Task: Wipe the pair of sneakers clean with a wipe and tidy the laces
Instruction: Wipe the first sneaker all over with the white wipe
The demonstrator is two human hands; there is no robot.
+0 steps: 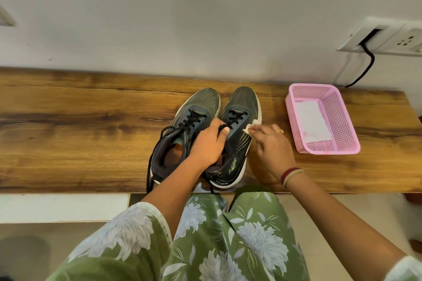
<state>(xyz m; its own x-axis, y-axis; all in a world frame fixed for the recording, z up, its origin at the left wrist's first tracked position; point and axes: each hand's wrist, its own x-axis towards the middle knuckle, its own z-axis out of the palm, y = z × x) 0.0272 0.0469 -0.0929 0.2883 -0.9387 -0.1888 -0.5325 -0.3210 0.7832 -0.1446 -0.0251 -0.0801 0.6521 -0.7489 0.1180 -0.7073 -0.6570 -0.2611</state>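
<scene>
On a wood-grain bench [80, 132] set against a pale wall, seen from the head camera, a pair of dark grey mesh sneakers with white soles stands side by side, toes to the wall; the left sneaker [194, 107] has its black laces [193, 121] loose, one end trailing over the bench's front edge; the right sneaker [239, 102] is steadied by the left hand [209, 143], which grasps it at the collar, thumb lying across the tongue; the right hand [271, 143] pinches a small crumpled white wipe [247, 130] against that shoe's outer side, just above the sole; a pink perforated plastic basket [340, 118] sits near on the right, a flat white sheet [312, 121] lying inside; beyond it a black cable [367, 64] hangs from a white wall socket [388, 36].

Several risks seem to follow from this; both heels sit close to the front edge, so a hard stroke towards the person could push a shoe off should the steadying grasp slacken; the dangling lace could catch on a knee or the green floral clothing and drag the left sneaker along; the wipe, bunched small and held only at the fingertips, may slip out or smear grime rather than lift it; the left shoe looks untouched by either hand and its laces untidied.
</scene>
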